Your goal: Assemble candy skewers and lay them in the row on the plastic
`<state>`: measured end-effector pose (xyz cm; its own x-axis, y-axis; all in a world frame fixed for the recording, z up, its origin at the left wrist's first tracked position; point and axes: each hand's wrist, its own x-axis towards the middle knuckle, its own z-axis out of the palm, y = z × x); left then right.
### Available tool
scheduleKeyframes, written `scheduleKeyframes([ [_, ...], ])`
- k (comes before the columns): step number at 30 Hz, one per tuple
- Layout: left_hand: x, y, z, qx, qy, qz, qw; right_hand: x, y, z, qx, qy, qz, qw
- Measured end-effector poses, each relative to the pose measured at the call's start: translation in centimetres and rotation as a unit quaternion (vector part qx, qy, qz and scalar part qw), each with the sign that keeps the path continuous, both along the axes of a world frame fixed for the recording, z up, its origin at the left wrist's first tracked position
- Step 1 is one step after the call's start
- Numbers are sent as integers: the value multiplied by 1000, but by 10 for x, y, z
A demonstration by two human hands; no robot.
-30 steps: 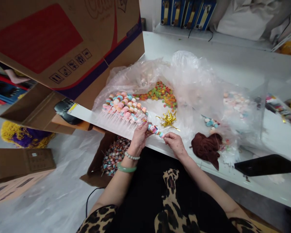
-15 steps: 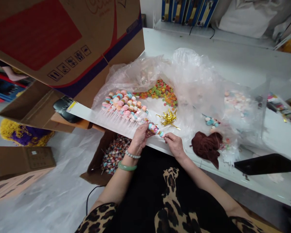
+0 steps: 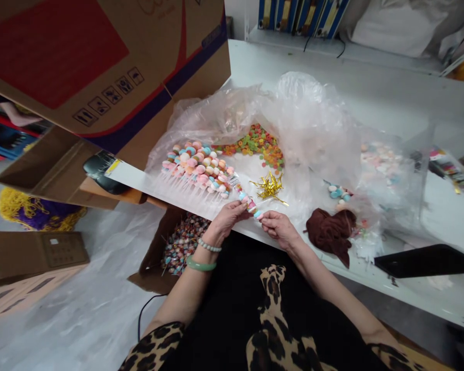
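Tabletop (image 3: 332, 87) white, running from the shelf of blue binders (image 3: 303, 15) toward the lower right. A large clear plastic bag (image 3: 305, 113) lies crumpled across it, and a white foam board (image 3: 139, 180) juts over its near edge. Rows of pastel candy sticks (image 3: 195, 167) stand packed along the board, points toward the person. Beside them lies a heap of colored candy rings (image 3: 257, 147), then a tuft of gold tinsel ties (image 3: 268, 186) and a crumpled brown cloth (image 3: 331, 229).

Both hands are narrow, close together at the tabletop's near edge. Left hand (image 3: 226, 221) pinches one candy stick (image 3: 247, 203) around its upper part; right hand (image 3: 280, 229) grips its lower tip. The stick slants just past the board's corner, partly covered by the fingers. Jade bangle (image 3: 200, 264) and beaded bracelet (image 3: 209, 246) on the left wrist.

Below, an open carton of candy sticks (image 3: 183, 242) sits on plastic sheeting (image 3: 81, 304) over the floor. A big cardboard box (image 3: 81, 56) overhangs at upper left, hiding the board's far end and whatever lies behind. Items under the bag at right are blurred, hard to identify. A black tablet (image 3: 425, 260) is cut off by the frame edge.
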<state>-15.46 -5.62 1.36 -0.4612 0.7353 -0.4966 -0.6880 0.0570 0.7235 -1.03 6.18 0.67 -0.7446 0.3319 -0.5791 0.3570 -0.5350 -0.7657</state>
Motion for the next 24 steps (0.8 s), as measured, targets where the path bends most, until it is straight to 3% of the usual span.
scheduleKeyframes([
  [6,-13,8,2,64,-60,107,990,-3,-6,-4,213,0,9,977],
  [10,-3,20,-1,71,-82,137,985,-1,-4,-2,387,-11,-6,922],
  [14,7,20,-5,74,-116,141,980,4,2,0,441,-18,-5,897],
  [17,12,19,-5,67,-99,147,982,3,0,0,411,-20,-7,911],
  [19,14,19,-5,78,-82,149,982,-1,-4,0,348,-17,-24,937],
  [22,14,19,-6,95,-82,148,981,-7,-10,3,167,-9,-23,986],
  [24,13,19,-8,102,-103,135,980,-8,-11,4,15,-5,10,1000],
])
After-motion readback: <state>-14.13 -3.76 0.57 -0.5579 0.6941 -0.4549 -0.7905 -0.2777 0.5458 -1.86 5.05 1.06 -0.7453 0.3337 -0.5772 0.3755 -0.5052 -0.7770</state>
